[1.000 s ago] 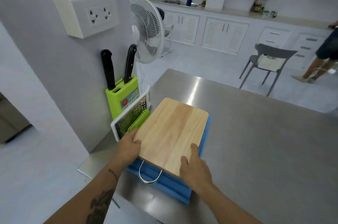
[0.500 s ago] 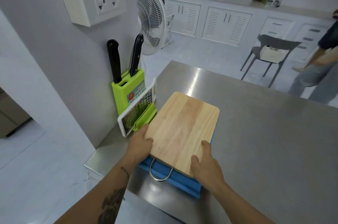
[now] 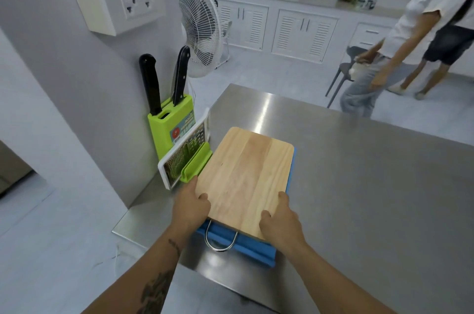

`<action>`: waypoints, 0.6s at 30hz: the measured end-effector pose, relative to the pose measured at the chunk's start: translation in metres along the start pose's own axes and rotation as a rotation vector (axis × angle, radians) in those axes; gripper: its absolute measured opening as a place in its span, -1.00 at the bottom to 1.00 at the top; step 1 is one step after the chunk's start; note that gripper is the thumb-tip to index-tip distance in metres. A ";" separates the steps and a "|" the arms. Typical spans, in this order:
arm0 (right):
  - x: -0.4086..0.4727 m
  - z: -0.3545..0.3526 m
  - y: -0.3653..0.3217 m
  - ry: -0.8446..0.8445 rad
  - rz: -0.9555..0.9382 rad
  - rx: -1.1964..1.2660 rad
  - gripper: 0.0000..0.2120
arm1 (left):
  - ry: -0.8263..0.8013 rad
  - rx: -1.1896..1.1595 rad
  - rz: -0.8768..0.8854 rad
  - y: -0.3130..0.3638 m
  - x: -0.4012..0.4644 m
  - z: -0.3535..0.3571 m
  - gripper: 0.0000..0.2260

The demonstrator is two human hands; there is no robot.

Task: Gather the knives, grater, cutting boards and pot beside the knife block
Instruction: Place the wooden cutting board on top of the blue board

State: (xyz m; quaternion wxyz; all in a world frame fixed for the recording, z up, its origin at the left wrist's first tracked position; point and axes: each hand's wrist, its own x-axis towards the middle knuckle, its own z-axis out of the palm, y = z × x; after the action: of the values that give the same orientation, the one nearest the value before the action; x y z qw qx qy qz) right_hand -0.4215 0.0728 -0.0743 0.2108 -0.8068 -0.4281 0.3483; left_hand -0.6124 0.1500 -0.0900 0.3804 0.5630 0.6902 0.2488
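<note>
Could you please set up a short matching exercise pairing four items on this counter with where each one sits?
Things:
1. wooden cutting board
2. blue cutting board
3. grater
4. black-handled knives

Places:
a. standing in the green knife block
b. leaning beside the knife block
c. on top, under both hands
d. flat on the steel counter, at the bottom of the stack

Pairs: 1-c, 2-d, 3-b, 4-a

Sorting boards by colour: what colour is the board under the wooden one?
Blue, head view.
</note>
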 end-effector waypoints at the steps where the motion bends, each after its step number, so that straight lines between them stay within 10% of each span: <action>1: 0.002 -0.004 -0.001 -0.017 -0.002 -0.026 -0.35 | 0.012 0.025 0.004 0.001 -0.001 0.000 -0.46; 11: 0.013 -0.087 0.033 0.101 0.056 0.109 -0.44 | 0.224 0.272 0.106 0.048 -0.014 0.005 -0.55; 18: 0.008 -0.180 0.124 0.268 0.134 0.230 -0.45 | -0.058 -0.010 0.369 0.177 -0.049 0.091 -0.61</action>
State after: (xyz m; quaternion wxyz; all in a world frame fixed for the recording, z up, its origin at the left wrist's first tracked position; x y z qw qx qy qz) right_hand -0.2171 0.0041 -0.0364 0.3332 -0.8432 -0.2990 0.2976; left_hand -0.4314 0.1381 0.0058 0.3506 0.6852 0.5628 0.3014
